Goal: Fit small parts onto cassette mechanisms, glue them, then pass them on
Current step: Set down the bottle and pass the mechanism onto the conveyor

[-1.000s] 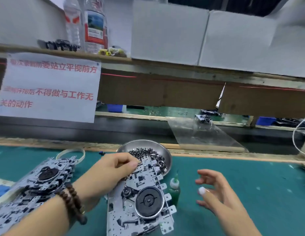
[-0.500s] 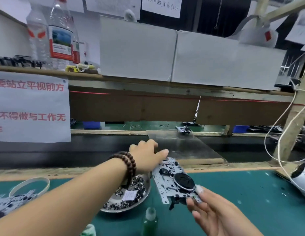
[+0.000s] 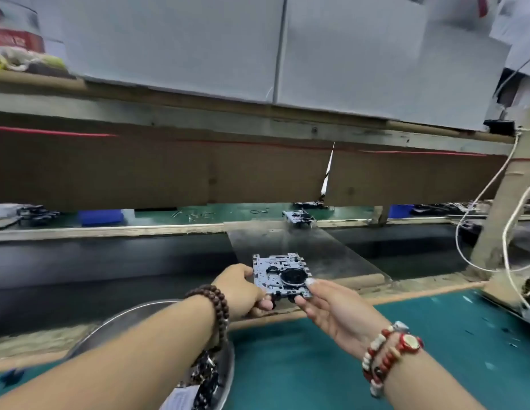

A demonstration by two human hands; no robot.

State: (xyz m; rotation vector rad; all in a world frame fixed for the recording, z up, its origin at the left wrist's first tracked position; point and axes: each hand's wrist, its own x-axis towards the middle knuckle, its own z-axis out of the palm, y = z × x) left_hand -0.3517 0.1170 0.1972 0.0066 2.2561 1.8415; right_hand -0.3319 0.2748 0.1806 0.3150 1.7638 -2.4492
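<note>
Holding the cassette mechanism (image 3: 280, 275) out over the near end of the clear ramp (image 3: 311, 253), we pinch its near-left corner with the curled fingers of our left hand (image 3: 243, 288) and steady its near-right edge between the thumb and fingers of our right hand (image 3: 326, 303). To pass it on well, we judge it best to keep the plate flat, lower it onto the ramp before we let go, and release both hands together so it slides straight toward the mechanism (image 3: 299, 218) waiting at the far end.
</note>
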